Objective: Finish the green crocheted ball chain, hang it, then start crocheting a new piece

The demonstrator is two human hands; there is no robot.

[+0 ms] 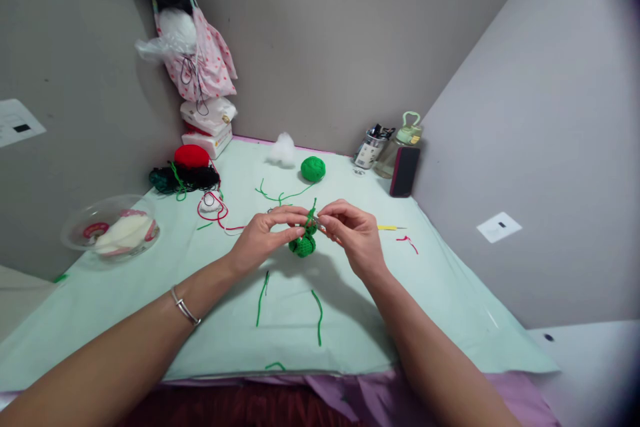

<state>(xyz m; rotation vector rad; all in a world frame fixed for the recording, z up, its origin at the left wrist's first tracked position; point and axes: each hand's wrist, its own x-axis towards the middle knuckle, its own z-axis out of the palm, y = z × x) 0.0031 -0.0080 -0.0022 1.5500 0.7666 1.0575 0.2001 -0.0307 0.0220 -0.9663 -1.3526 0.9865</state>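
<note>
A small green crocheted piece (303, 246) hangs in the middle of the view, above the pale table cover. My left hand (270, 232) pinches its upper part between thumb and fingers. Green yarn sticks up from the top of the piece, between both hands. My right hand (353, 230) is closed at the right side of the piece, fingertips pressed together by the yarn. What sits in those fingertips is too small to make out; it may be a thin needle or yarn. Beyond the hands lies a green yarn ball (313, 169) with a loose strand.
Cut green yarn pieces (320, 320) lie near the front edge. Red yarn (192, 156), dark yarn (195, 178) and a clear plastic bowl (75, 233) are at left. White stuffing (283, 150), a pen holder (369, 151), a bottle (387, 159) and a phone (405, 172) stand behind. A yellow-handled tool (387, 227) lies right.
</note>
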